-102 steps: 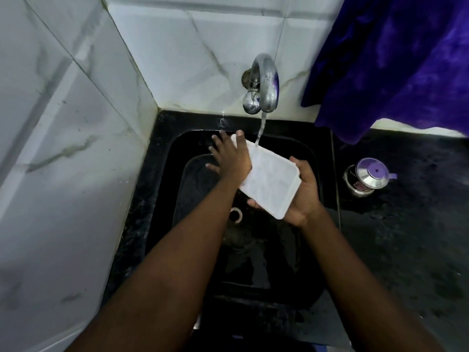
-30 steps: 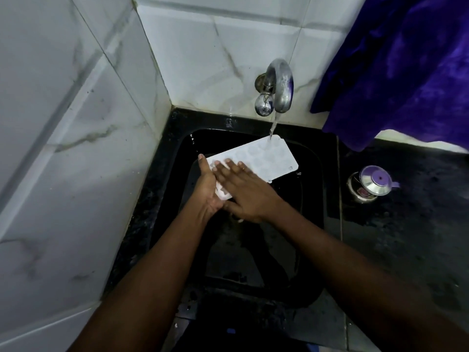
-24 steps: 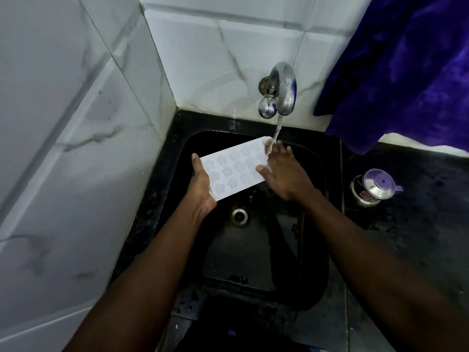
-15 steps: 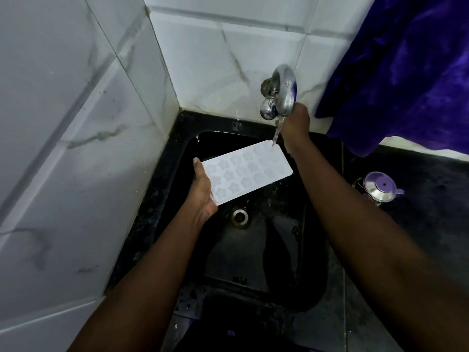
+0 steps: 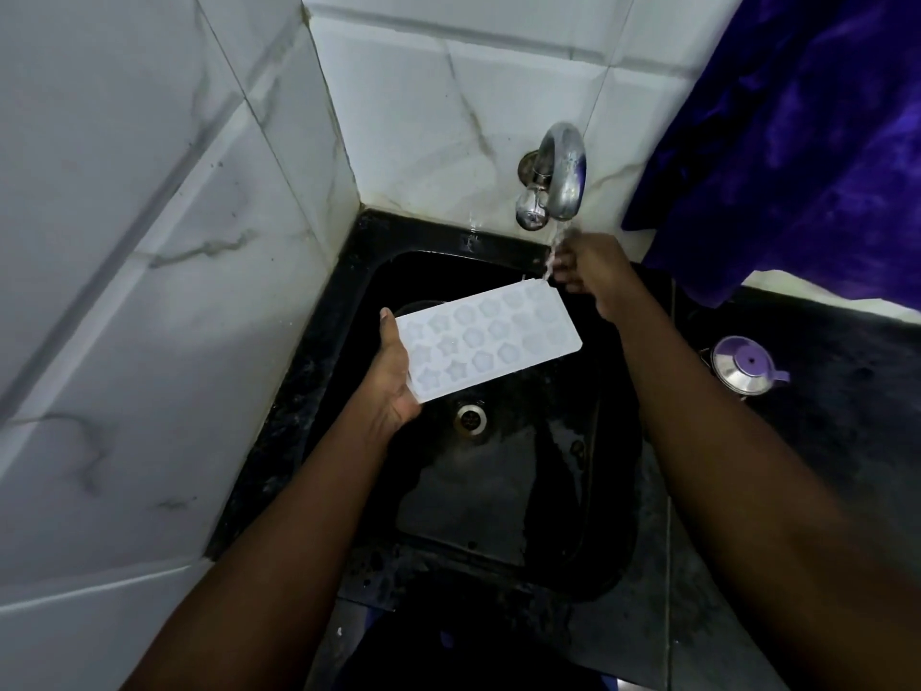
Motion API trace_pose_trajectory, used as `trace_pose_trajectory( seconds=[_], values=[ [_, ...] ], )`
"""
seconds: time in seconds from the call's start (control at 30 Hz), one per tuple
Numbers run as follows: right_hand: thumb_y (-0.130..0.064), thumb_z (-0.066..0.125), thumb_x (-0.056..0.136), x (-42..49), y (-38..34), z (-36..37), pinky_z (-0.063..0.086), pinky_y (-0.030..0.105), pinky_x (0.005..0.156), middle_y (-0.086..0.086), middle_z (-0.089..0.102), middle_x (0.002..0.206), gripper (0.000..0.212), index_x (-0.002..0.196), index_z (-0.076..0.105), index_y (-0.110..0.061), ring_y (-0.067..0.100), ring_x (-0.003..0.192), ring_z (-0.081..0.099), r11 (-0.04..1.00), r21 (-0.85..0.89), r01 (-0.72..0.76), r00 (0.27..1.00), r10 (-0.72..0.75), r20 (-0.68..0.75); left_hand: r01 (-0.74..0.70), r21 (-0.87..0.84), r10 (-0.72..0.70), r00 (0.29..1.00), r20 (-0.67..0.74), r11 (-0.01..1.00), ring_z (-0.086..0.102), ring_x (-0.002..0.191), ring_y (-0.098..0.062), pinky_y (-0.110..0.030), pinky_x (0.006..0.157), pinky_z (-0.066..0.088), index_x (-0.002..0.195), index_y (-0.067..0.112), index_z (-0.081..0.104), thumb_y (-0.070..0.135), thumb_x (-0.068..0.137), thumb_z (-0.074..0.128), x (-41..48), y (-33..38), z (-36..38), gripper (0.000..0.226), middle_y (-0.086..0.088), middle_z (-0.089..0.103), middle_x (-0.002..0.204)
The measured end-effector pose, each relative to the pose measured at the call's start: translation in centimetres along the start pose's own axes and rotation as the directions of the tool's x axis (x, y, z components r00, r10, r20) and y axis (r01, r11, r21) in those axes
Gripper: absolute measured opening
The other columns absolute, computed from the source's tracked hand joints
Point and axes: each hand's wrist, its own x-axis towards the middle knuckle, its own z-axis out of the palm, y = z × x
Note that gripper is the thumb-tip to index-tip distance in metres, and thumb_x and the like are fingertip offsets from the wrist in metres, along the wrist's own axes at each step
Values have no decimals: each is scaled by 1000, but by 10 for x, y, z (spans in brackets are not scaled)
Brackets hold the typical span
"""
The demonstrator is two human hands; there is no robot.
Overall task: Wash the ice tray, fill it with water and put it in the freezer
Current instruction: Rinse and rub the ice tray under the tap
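Single view, worn on the head; aimed forward and steeply down into a black sink (image 5: 498, 491) set in a tiled corner; wide-angle, bending the tile joints of the left wall (image 5: 124, 291) toward the frame edge; close, taking in both forearms (image 5: 299, 516) from the bottom edge up to mid-frame; centred roughly on the drain (image 5: 471, 417), with the tap (image 5: 563, 172) above centre on the back wall (image 5: 423, 117); left hand (image 5: 393, 376) and ice tray (image 5: 488, 341) just left of centre, right hand (image 5: 588, 266) under the tap; black counter (image 5: 822, 466) and purple cloth (image 5: 797, 142) along the right side.
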Motion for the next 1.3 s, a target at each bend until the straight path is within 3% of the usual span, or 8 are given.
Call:
trace_pose_trajectory(
  seconds=[0.1, 0.23, 0.37, 0.57, 0.7, 0.83, 1.17, 1.3],
  values=[
    [-37, 62, 102, -22, 32, -4, 47, 33, 69, 4, 70, 80, 36, 86, 70, -5, 20, 70, 63, 974, -229, -4, 999, 13, 38, 8, 18, -8, 1000, -10, 1000, 82, 84, -30, -47, 77, 62, 117, 16, 74, 81, 100, 17, -2, 1, -4, 88, -13, 83, 101],
    [-29, 60, 107, -50, 57, -10, 54, 33, 74, 15, 77, 98, 36, 99, 74, 3, 23, 83, 72, 993, -117, 27, 999, -24, 22, -17, 33, 16, 999, 40, 999, 79, 105, -36, -51, 85, 62, 134, 16, 70, 82, 101, 19, -5, 9, 0, 90, -18, 78, 124],
    [-27, 59, 107, -60, 68, -15, 55, 37, 78, 17, 77, 104, 32, 102, 75, 1, 29, 90, 72, 999, -40, 20, 998, -22, -59, -162, 60, 163, 987, -9, 985, 80, 70, -26, -43, 67, 60, 106, 7, 71, 43, 114, 38, -20, 18, 6, 49, -13, 83, 90],
    [-19, 60, 106, -83, 65, -36, 57, 42, 84, 7, 77, 100, 18, 96, 73, -15, 24, 91, 72, 985, -26, 170, 984, -171, -44, -463, 363, 493, 870, 13, 808, 75, 97, -32, -41, 77, 64, 108, 8, 71, -1, 103, 56, -21, 22, 0, 19, -13, 77, 110],
    [-24, 66, 102, -101, 66, -44, 61, 44, 93, 0, 77, 104, 18, 116, 74, -15, 22, 101, 74, 924, -135, 357, 921, -373, -114, -635, 482, 694, 716, 75, 603, 72, 112, -28, -47, 101, 59, 117, 12, 66, -3, 102, 60, -34, 19, -5, 22, -9, 75, 119],
    [-21, 71, 99, -129, 68, -44, 51, 15, 86, -9, 73, 101, 15, 114, 75, -20, -2, 91, 67, 791, -296, 535, 782, -597, -181, -747, 587, 861, 483, 158, 312, 71, 104, -19, -39, 98, 57, 113, 21, 66, 10, 102, 62, -47, 6, -16, 16, 3, 74, 108],
    [7, 63, 96, -156, 95, -46, 35, 13, 112, 19, 70, 127, 26, 120, 70, 4, 28, 121, 63, 400, -620, 675, 381, -909, -172, -680, 690, 945, -14, 328, -249, 58, 123, -42, -12, 109, 30, 113, 4, 75, -17, 79, 51, -78, -13, -39, 47, -18, 67, 133],
    [12, 63, 93, -158, 97, -46, 36, 17, 115, 24, 69, 126, 27, 119, 69, 9, 28, 123, 60, 359, -640, 679, 293, -932, -211, -629, 713, 937, -73, 342, -310, 52, 124, -41, -45, 105, 48, 113, 12, 76, -10, 81, 48, -81, -16, -43, 47, -14, 63, 138]
  ],
)
